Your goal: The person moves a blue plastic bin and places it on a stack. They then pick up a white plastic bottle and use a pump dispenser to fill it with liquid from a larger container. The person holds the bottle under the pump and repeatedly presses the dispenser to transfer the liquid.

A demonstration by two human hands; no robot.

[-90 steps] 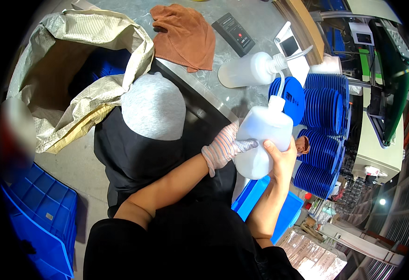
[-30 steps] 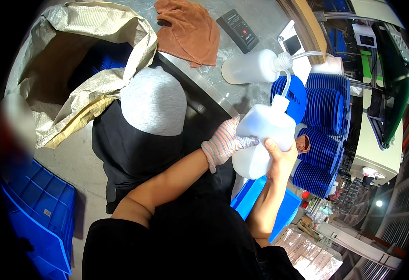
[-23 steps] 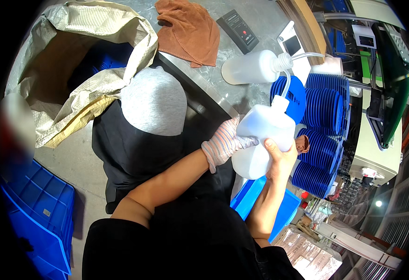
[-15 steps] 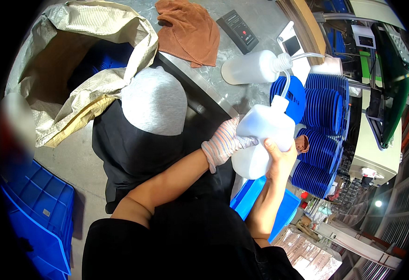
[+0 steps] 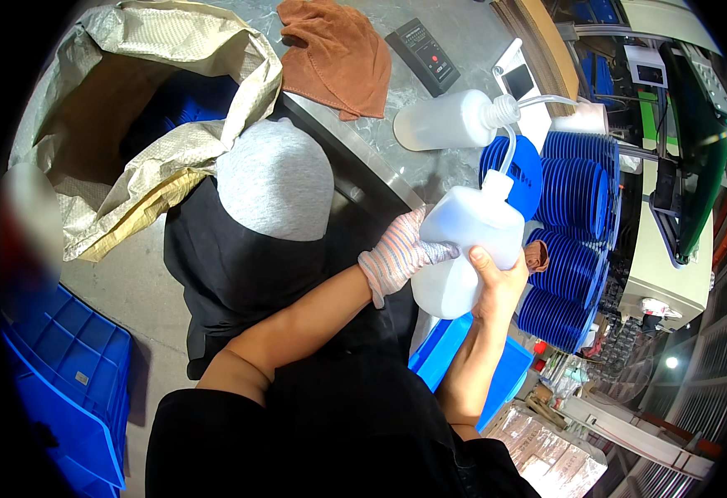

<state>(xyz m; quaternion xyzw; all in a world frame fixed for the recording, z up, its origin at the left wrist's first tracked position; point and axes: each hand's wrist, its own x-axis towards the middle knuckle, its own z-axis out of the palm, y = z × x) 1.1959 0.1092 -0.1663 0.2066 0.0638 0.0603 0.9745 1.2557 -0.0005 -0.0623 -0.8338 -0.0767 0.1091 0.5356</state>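
In front of my body I hold a translucent white squeeze wash bottle (image 5: 479, 217), tilted, its thin spout tube pointing away from me. My left hand (image 5: 401, 256), in a striped knit glove, is closed against the bottle's left side. From the right, my bare right hand (image 5: 496, 286) grips it, thumb across the front; its other fingers are mostly hidden behind. A bunched brown cloth (image 5: 537, 256) shows just beyond the right hand; whether the fingers touch it I cannot tell. A second wash bottle (image 5: 442, 122) lies on its side on the grey table (image 5: 380, 158).
On the table are a brown cloth (image 5: 338, 62), a black handheld device (image 5: 424, 56) and stacked blue discs (image 5: 575, 195). A large woven sack (image 5: 168, 33) stands at the left, with blue items inside. Blue crates (image 5: 73, 365) stand low left; another blue bin (image 5: 504, 386) sits beneath my right forearm.
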